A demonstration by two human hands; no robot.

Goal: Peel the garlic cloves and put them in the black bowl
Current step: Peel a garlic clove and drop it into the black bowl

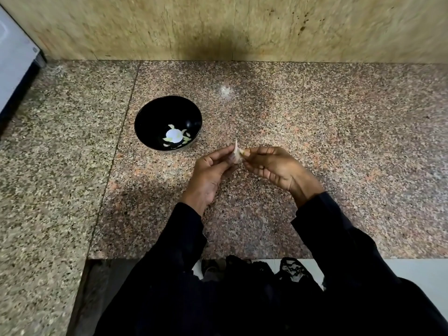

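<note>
Head camera, looking down at a speckled granite counter (315, 112): we hold a single garlic clove (236, 157) above the stone between both hands, just right of and nearer to us than the black bowl (155, 112). Our left hand (211, 173) curls its fingers and thumb around the clove's left side, palm turned partly up. Our right hand (271, 166) meets it from the other side, thumb and forefinger pinching at the clove, where a thin flap of papery skin (235, 144) stands up from the top. The two sets of fingertips almost touch around the clove, and neither hand rests on the counter. The bowl sits on the counter to the left of our hands, upright and apart from them, and holds several pale peeled cloves (185, 139) scattered around a bright white reflection at its bottom. A yellowish stone backsplash (218, 25) rises behind the counter, and the corner of a grey appliance (14, 59) shows at far left. Black sleeves (339, 238) cover both forearms.
</note>
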